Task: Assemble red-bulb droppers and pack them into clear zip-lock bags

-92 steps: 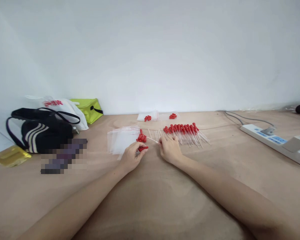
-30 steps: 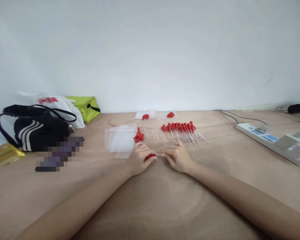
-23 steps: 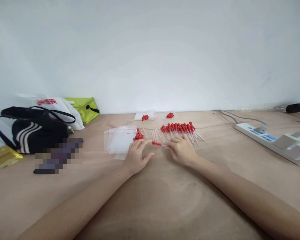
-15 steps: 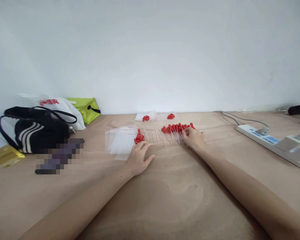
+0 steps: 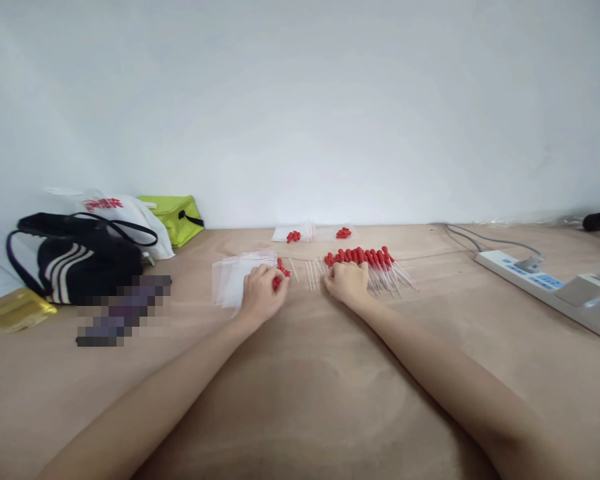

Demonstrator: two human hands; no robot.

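Note:
My left hand [image 5: 263, 292] curls over a small pile of red rubber bulbs [image 5: 277, 283], with thumb and fingers drawn together at one of them. Beneath and behind it lies a fanned stack of clear zip bags [image 5: 226, 280]. My right hand [image 5: 349, 283] rests with bent fingers at the left end of a row of droppers [image 5: 380, 259], each a red bulb on a thin clear tube. Whatever its fingertips pinch is hidden. Between both hands several bare tubes [image 5: 311, 275] lie side by side.
Two clear bags with red bulbs [image 5: 293, 237] [image 5: 343, 233] lie by the wall. On the left are a black bag [image 5: 85, 263], a white plastic bag [image 5: 145, 230], a lime-green bag [image 5: 173, 217] and a yellow packet [image 5: 20, 312]. A power strip [image 5: 535, 283] with plugs and cables lies right.
My right hand has moved left from the right part of the dropper row to its left end. My left hand has shifted left and its spread fingers have closed in over the red bulbs.

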